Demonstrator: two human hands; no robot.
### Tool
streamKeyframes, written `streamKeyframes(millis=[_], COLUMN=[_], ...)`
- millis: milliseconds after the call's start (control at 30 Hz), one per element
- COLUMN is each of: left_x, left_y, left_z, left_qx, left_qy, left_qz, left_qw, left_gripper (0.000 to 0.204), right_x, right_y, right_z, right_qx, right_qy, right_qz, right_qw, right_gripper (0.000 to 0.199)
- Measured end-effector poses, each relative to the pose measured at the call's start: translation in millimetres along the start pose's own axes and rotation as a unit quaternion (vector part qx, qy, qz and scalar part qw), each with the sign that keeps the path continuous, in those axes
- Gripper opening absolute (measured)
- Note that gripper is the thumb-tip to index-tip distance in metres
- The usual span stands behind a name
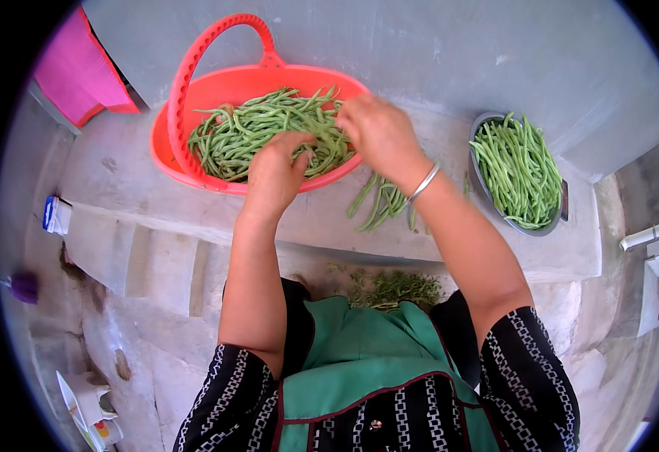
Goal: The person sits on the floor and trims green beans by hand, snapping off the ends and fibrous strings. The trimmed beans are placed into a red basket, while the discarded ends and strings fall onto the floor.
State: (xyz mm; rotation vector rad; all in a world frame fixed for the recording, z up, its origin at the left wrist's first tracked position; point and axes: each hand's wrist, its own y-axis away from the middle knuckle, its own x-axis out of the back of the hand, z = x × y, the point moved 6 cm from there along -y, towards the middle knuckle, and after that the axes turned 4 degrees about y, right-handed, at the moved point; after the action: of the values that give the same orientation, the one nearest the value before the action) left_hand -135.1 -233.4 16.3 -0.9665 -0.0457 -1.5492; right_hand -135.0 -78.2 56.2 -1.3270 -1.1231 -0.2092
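Observation:
Long green beans (258, 124) fill much of a red plastic basket (299, 75) with an arched handle, which stands on a concrete ledge. My left hand (278, 162) is over the basket's near rim, its fingers and thumb curled together against the beans. At the basket's right end, my right hand (378, 135) is closed in a pinch, slightly blurred. Whatever lies between the fingertips of either hand is too small or hidden to make out. Below my right wrist, a few loose beans (380, 202) lie on the ledge, partly behind my forearm.
To the right, a grey oval basin (487, 184) holds a heap of green beans (521, 169). Bean scraps (397, 288) lie on the floor below the ledge (322, 215). A grey wall (435, 53) rises behind. Pink cloth (81, 68) hangs at the far left, above a small white-and-blue container (56, 216).

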Motion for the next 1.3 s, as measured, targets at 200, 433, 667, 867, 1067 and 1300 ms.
streamKeyframes(millis=[200, 433, 667, 867, 1067, 1300], left_x=[10, -3, -49, -127, -172, -162], left_y=[-6, -9, 6, 29, 38, 30], left_z=[-3, 13, 124, 150, 127, 146], left_qx=[0.01, 0.029, -0.079, -0.029, 0.071, -0.124], left_qy=[0.043, 0.174, 0.349, 0.38, 0.35, 0.11], left_qz=[0.104, 0.145, -0.079, -0.309, -0.288, -0.203], left_qw=[0.994, 0.974, 0.93, 0.872, 0.889, 0.965], left_gripper=[0.017, 0.011, 0.013, 0.013, 0.009, 0.013], right_x=[98, 189, 174, 160, 140, 128], right_y=[-33, 19, 90, 135, 157, 167], right_z=[7, 16, 9, 47, 67, 60], right_qx=[-0.072, -0.099, -0.017, -0.102, -0.118, -0.018], right_qy=[-0.065, -0.128, -0.13, -0.152, -0.058, 0.078], right_qz=[0.19, 0.152, -0.096, -0.059, -0.082, -0.035], right_qw=[0.977, 0.975, 0.987, 0.981, 0.988, 0.996], right_gripper=[0.014, 0.01, 0.01, 0.01, 0.012, 0.012])
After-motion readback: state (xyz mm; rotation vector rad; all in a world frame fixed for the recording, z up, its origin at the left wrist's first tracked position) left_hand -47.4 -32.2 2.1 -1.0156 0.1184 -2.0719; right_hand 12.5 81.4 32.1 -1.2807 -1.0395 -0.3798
